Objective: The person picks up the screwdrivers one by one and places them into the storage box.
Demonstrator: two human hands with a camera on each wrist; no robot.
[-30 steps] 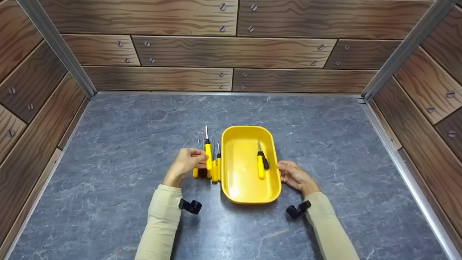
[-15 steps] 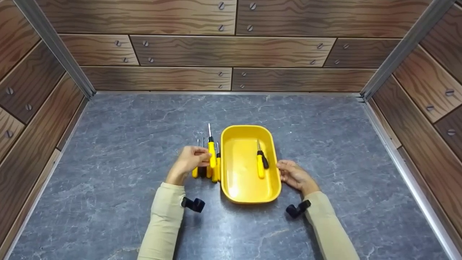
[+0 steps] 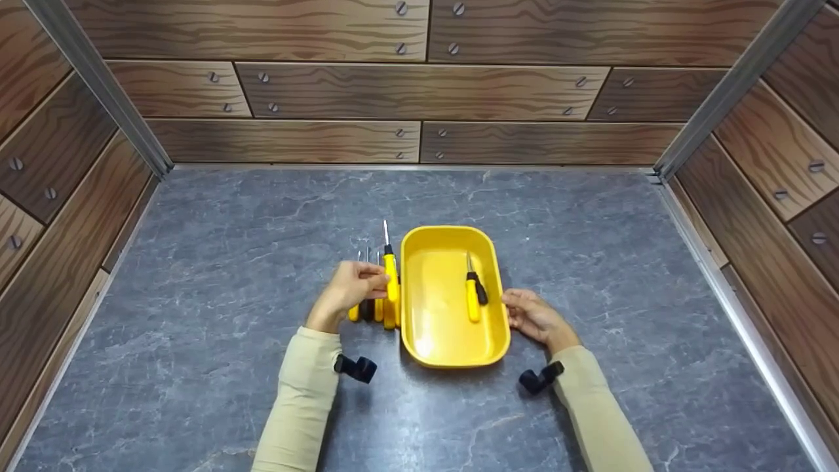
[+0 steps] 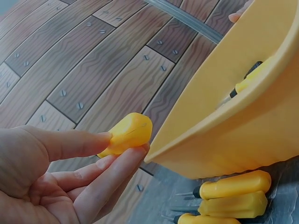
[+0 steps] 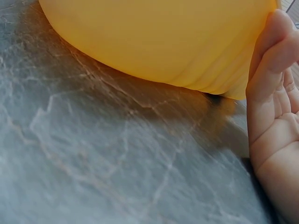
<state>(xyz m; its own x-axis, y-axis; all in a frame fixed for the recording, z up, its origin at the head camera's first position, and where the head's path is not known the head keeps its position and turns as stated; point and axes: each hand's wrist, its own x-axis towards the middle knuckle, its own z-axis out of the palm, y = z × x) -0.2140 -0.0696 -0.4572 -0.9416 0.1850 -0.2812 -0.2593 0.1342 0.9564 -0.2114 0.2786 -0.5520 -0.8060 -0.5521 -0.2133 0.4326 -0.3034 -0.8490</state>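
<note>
My left hand (image 3: pixel 351 287) pinches a yellow-handled screwdriver (image 3: pixel 392 282) between thumb and fingers, its shaft pointing away from me. The left wrist view shows the butt of its handle (image 4: pixel 133 133) beside the tub. The yellow tub (image 3: pixel 432 295) holds a yellow screwdriver (image 3: pixel 472 303) and a black-handled tool (image 3: pixel 482 294), lying side by side; the black one is partly hidden. Against the tub's outer right side rest the fingertips of my right hand (image 3: pixel 534 319). Several more screwdrivers (image 4: pixel 236 184) lie in a row left of the tub, partly covered by my left hand in the head view.
The grey marbled tabletop (image 3: pixel 262 229) surrounds the tub. Wood-patterned panels (image 3: pixel 419 92) stand along the back and both sides, with metal posts at the corners (image 3: pixel 147 147). A black wrist camera (image 3: pixel 357 369) sits at my left cuff.
My left hand has moved right and slightly away from me, carrying the screwdriver from over the row to near the tub's left rim. My right hand stays at the tub's side.
</note>
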